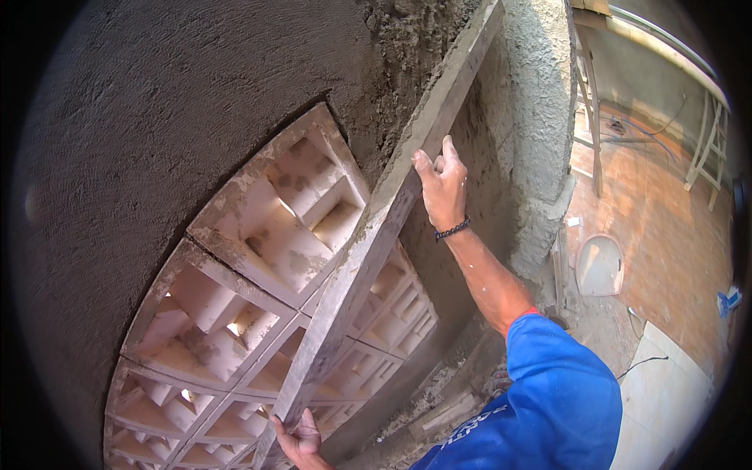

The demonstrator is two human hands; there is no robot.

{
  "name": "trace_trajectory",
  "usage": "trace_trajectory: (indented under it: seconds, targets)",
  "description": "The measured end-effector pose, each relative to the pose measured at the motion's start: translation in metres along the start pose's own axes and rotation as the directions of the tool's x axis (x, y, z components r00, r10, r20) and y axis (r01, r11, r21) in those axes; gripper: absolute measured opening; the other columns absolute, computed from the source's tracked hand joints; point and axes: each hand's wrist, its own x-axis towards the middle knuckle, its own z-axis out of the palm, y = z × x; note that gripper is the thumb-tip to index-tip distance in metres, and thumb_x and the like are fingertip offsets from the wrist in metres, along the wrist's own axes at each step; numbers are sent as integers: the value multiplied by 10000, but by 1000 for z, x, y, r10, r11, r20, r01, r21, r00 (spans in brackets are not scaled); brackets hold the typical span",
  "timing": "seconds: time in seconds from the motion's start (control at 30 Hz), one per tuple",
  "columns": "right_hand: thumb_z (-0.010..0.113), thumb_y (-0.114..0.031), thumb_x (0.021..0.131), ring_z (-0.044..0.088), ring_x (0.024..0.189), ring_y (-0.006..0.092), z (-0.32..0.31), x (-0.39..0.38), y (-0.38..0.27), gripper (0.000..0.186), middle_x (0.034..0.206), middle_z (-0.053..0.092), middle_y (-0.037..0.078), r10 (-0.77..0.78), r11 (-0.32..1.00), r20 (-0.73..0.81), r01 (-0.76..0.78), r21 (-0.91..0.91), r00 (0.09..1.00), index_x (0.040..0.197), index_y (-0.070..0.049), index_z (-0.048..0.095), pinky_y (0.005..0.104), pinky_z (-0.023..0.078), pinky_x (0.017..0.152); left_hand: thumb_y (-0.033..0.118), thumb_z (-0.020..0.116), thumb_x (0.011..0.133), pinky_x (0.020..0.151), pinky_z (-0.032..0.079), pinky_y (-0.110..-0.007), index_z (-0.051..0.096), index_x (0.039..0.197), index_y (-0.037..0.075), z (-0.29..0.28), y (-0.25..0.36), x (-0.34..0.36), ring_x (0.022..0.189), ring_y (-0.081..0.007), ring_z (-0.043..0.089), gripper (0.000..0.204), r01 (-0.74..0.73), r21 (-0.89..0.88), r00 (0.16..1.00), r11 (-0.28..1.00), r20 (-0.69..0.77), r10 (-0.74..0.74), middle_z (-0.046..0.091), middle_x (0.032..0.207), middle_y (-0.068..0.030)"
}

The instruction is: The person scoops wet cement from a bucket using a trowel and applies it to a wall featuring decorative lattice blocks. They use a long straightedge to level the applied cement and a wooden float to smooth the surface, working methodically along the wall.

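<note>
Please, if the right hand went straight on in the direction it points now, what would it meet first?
Most likely the long mortar-smeared straightedge: in this view, the right hand is at its edge, pointing up toward it. Depth and exact contact are unclear.

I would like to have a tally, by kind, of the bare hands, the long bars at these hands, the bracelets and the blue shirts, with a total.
Bare hands: 2, the left hand and the right hand
Long bar: 1
Dark bracelet: 1
Blue shirt: 1
Total: 5
</note>
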Motion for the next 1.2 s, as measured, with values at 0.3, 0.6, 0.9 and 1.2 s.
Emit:
trace_trajectory:
  seconds: [0.3, 0.6, 0.9, 1.2]
  targets:
    - [695, -323, 787, 330, 509, 81, 11, 25, -19, 807, 545, 339, 9, -69, 997, -75, 70, 11, 995, 1250, 228, 329, 298, 312, 440, 279, 676, 830, 948, 437, -433, 552, 1183, 86, 31, 1, -25, 1118, -241, 536, 421, -69, 38, 995, 997, 78, 66, 581, 1213, -45]
    - [704, -330, 771, 487, 520, 121, 19, 75, -66, 808, 551, 483, 78, -96, 992, -26, 94, -79, 995, 1225, 240, 355, 321, 420, 487, 254, 656, 848, 995, 398, -488, 499, 1233, 52, 62, -5, -33, 1171, -284, 502, 463, 87, -147, 991, 985, 111, -71, 538, 1265, -93]
    - [711, -322, 767, 425, 519, 87, 23, 57, -38, 848, 569, 442, 32, -138, 988, -55, 141, 63, 989, 1277, 218, 302, 290, 381, 463, 256, 644, 855, 981, 412, -475, 526, 1208, 65, 47, -1, -32, 1149, -280, 520, 418, 55, -106, 994, 993, 104, -44, 559, 1242, -84]
    - [710, -299, 766, 343, 514, 79, 22, -6, -41, 870, 564, 353, 3, -15, 997, 65, 10, 70, 998, 1295, 221, 255, 273, 334, 459, 248, 671, 835, 969, 424, -459, 563, 1168, 68, -6, 24, -13, 1115, -254, 548, 393, 19, -131, 1000, 991, 0, -19, 596, 1192, -67]
